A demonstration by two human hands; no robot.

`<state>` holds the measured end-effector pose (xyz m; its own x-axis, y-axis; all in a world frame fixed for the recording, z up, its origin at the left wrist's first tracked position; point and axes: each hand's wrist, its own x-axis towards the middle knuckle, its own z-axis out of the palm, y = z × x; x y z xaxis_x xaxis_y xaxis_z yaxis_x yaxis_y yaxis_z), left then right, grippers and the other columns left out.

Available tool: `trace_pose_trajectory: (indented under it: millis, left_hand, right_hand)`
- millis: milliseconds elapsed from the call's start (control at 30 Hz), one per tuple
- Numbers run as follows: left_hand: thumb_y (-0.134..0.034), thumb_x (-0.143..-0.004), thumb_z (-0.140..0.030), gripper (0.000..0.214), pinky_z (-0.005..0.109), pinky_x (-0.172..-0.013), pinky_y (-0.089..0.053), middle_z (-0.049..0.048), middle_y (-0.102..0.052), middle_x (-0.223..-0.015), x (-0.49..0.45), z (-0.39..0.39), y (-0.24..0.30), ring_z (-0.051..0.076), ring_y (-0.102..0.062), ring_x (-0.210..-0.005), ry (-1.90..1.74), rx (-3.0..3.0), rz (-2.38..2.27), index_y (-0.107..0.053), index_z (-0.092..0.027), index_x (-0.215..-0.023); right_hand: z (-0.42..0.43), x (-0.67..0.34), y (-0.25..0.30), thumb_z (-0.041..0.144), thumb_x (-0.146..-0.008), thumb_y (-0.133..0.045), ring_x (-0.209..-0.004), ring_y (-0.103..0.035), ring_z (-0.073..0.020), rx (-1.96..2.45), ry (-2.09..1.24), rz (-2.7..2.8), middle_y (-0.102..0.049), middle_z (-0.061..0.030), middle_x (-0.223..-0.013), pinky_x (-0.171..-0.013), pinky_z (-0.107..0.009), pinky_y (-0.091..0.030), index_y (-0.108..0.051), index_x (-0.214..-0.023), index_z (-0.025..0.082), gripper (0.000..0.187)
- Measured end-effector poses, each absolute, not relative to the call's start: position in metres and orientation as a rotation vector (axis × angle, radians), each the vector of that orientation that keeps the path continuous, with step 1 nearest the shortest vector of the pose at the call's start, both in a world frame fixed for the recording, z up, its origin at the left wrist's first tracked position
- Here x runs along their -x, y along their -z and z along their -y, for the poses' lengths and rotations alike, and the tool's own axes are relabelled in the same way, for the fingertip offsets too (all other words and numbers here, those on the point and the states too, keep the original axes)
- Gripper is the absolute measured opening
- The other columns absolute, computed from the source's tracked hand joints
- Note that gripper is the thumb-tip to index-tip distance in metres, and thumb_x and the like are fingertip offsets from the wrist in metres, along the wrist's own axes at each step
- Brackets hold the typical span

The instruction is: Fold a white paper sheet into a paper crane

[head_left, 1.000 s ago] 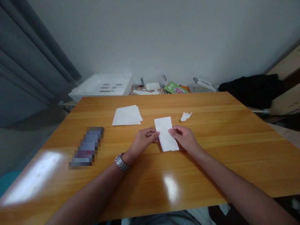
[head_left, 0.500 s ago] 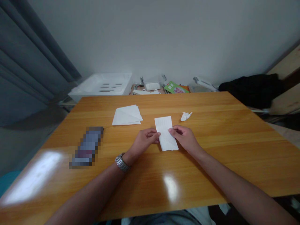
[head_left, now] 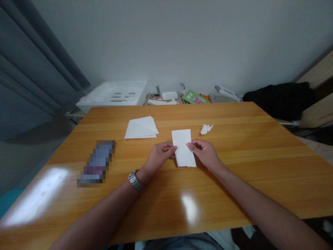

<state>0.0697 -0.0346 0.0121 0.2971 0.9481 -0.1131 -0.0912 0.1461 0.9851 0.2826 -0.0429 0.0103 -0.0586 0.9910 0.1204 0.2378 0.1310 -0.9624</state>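
A white folded sheet of lined paper (head_left: 183, 152) is held up over the table between my two hands, its lower edge slightly ragged. My left hand (head_left: 162, 154) pinches its left edge between thumb and fingers. On the opposite edge my right hand (head_left: 204, 152) grips it, the thumb lying on the front face. Beyond the right hand lies a small crumpled piece of white paper (head_left: 206, 129). Several white sheets (head_left: 141, 127) rest in a loose pile farther back on the left.
The wooden table (head_left: 234, 139) carries a blurred-out phone-like object (head_left: 97, 163) on the left. Behind its far edge are a white tray (head_left: 125, 88), a green booklet (head_left: 194, 97) and a white box (head_left: 169, 96). Dark cloth (head_left: 281, 100) lies at the back right.
The paper's lower end has swung slightly to the left, so it hangs a little straighter. Both hands keep their grip in nearly the same place.
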Motion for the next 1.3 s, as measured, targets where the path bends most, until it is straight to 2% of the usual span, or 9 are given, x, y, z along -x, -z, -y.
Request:
trace_pose_trajectory:
  millis: [400,733,1033,1300]
  left_hand:
    - [-0.077,-0.081,-0.051,0.039,0.029,-0.075,-0.063,0.0056,-0.075,-0.085,-0.0668,0.0316,-0.0103,0.017,-0.072,-0.078,-0.996,-1.169,-1.002,-0.071,-0.013,-0.088]
    - [-0.078,-0.081,-0.050,0.037,0.027,-0.070,-0.062,0.0044,-0.074,-0.078,-0.0659,0.0296,-0.0109,0.015,-0.071,-0.071,-1.030,-1.209,-1.025,-0.068,-0.015,-0.079]
    - [-0.076,-0.083,-0.052,0.042,0.031,-0.080,-0.063,0.0089,-0.076,-0.092,-0.0653,0.0325,-0.0122,0.018,-0.073,-0.081,-0.932,-1.158,-0.955,-0.072,-0.012,-0.095]
    - [-0.076,-0.082,-0.052,0.042,0.032,-0.080,-0.063,0.0111,-0.077,-0.095,-0.0669,0.0349,-0.0098,0.019,-0.074,-0.083,-0.825,-1.175,-0.913,-0.074,-0.012,-0.094]
  right_hand:
    - [0.0448,-0.2794,-0.0106,0.047,-0.090,-0.066,-0.070,-0.059,-0.0176,1.268,-1.013,1.527,-0.069,-0.0021,-0.077,-0.065,-0.028,-0.045,-0.071,-0.082,0.019,0.029]
    - [0.0474,-0.2786,-0.0160,0.046,-0.090,-0.066,-0.070,-0.059,-0.0171,1.273,-1.030,1.511,-0.069,-0.0013,-0.077,-0.064,-0.027,-0.044,-0.071,-0.081,0.019,0.029]
    - [0.0458,-0.2792,-0.0160,0.048,-0.089,-0.067,-0.069,-0.058,-0.0172,1.291,-1.008,1.483,-0.068,-0.0014,-0.075,-0.064,-0.028,-0.044,-0.070,-0.080,0.019,0.030]
    - [0.0448,-0.2811,-0.0151,0.050,-0.088,-0.067,-0.068,-0.059,-0.0179,1.315,-0.953,1.460,-0.069,-0.0023,-0.076,-0.063,-0.029,-0.045,-0.070,-0.080,0.019,0.032]
